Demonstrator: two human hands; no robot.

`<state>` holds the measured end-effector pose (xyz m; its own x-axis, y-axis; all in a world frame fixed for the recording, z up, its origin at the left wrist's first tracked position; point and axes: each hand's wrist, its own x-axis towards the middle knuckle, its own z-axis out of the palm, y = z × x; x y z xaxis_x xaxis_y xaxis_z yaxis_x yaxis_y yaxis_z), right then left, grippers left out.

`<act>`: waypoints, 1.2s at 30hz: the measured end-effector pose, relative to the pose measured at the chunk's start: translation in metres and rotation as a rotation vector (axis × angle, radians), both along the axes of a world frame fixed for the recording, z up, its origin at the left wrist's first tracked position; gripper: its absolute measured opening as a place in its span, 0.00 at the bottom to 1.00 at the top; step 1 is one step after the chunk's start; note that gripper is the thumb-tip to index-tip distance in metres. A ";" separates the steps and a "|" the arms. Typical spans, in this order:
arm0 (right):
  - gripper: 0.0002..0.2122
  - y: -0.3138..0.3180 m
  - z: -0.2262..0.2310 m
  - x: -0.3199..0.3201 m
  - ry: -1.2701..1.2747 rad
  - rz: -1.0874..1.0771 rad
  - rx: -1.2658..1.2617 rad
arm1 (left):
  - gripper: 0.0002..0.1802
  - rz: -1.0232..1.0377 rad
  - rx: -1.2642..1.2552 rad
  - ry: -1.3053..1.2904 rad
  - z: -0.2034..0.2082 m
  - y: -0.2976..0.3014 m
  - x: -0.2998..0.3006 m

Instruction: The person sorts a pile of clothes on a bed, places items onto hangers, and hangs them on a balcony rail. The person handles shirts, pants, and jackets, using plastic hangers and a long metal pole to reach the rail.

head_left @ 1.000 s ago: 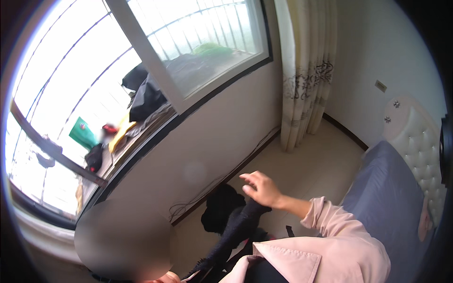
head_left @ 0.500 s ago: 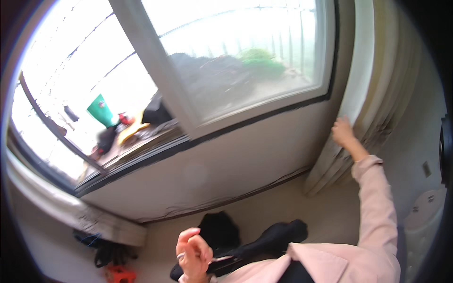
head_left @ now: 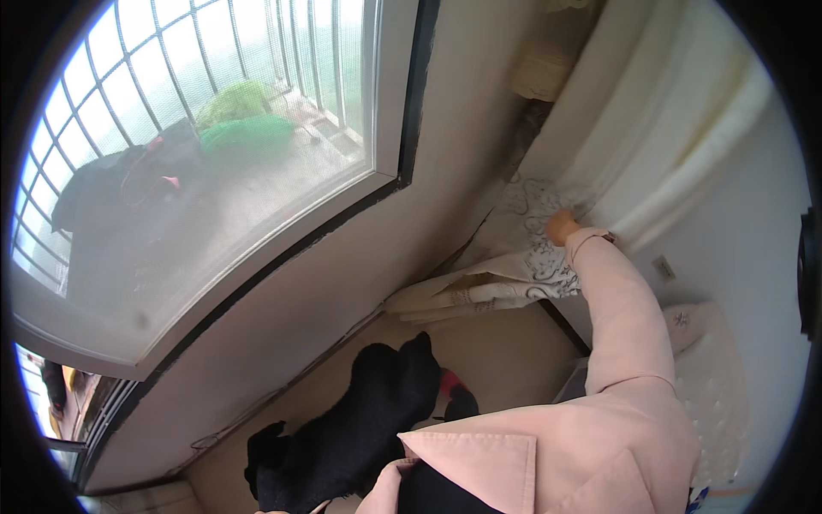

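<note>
The cream curtain (head_left: 634,146) hangs at the right, its lower part patterned with dark swirling lines. My right hand (head_left: 562,227), at the end of an outstretched pink sleeve, is closed on the curtain's fabric, and its fingertips are hidden by the folds. Below the hand the curtain's hem (head_left: 467,295) spreads out toward the wall under the window. My left hand is out of the picture.
A window (head_left: 214,171) with a white frame fills the left, with bars and a green heap beyond it. Below me are my black-clad legs (head_left: 368,403). At the right stand a pale padded piece of furniture (head_left: 711,403) and a wall plate (head_left: 664,268).
My view has turned to the right. My right hand has shifted the curtain, whose bunched folds are now spread wider. My left hand, raised before, has left the picture.
</note>
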<state>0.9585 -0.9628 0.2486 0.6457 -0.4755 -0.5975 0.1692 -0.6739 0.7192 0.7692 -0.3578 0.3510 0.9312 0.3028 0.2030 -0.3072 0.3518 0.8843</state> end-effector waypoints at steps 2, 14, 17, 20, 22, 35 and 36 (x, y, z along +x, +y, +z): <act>0.13 -0.019 -0.016 0.029 -0.336 0.565 0.526 | 0.25 0.017 0.003 -0.029 -0.004 -0.020 0.005; 0.18 -0.178 -0.053 0.091 0.217 0.091 -0.129 | 0.21 0.160 -0.162 -0.029 -0.012 -0.135 0.003; 0.19 -0.177 -0.087 0.114 0.195 0.128 0.044 | 0.20 0.230 -0.145 -0.014 -0.025 -0.161 -0.006; 0.18 -0.134 -0.120 0.146 0.161 0.237 0.310 | 0.21 0.394 0.011 0.023 -0.018 -0.188 -0.018; 0.17 -0.095 -0.122 0.159 0.186 0.216 0.462 | 0.23 0.495 0.009 0.023 -0.006 -0.205 -0.023; 0.31 0.152 -0.050 0.069 0.049 0.371 1.616 | 0.23 0.686 0.083 0.018 0.026 -0.207 -0.129; 0.29 0.189 -0.031 0.037 0.073 0.160 1.881 | 0.26 0.804 0.015 0.074 0.023 -0.205 -0.137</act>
